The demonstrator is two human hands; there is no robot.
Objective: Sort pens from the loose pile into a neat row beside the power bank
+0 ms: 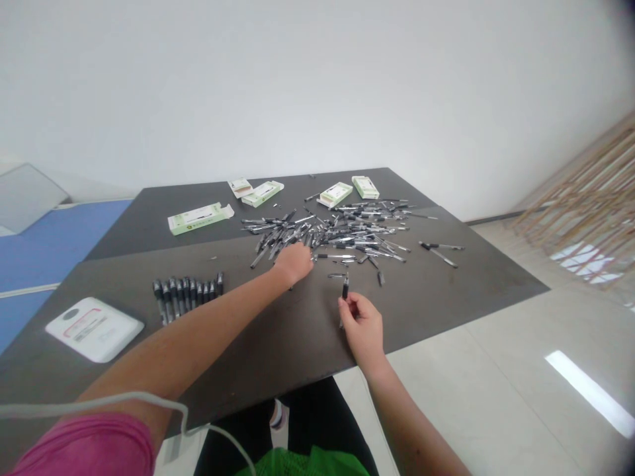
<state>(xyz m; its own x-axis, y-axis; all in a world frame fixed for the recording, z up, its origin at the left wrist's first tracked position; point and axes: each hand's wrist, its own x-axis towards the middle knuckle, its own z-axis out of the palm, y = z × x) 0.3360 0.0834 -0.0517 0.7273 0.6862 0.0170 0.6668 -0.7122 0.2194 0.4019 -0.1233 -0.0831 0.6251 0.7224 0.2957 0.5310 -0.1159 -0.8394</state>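
Note:
My right hand (366, 325) grips a clear pen with a black grip (346, 289) between thumb and fingers, its bare tip pointing up. My left hand (294, 264) is closed at the near edge of a heap of loose pens (357, 228); its fingertips are turned away, and what they hold cannot be made out. Left of it, partly behind my left forearm, a row of capped pens (186, 292) lies side by side. Small loose caps and clips (337, 275) are scattered between my two hands.
Green and white pen boxes lie along the back: one open box (196, 218) at left, another (262, 193) in the middle, two (335, 194) further right. A white plastic case (94, 329) rests at the left. A white cable (133, 396) crosses my left arm.

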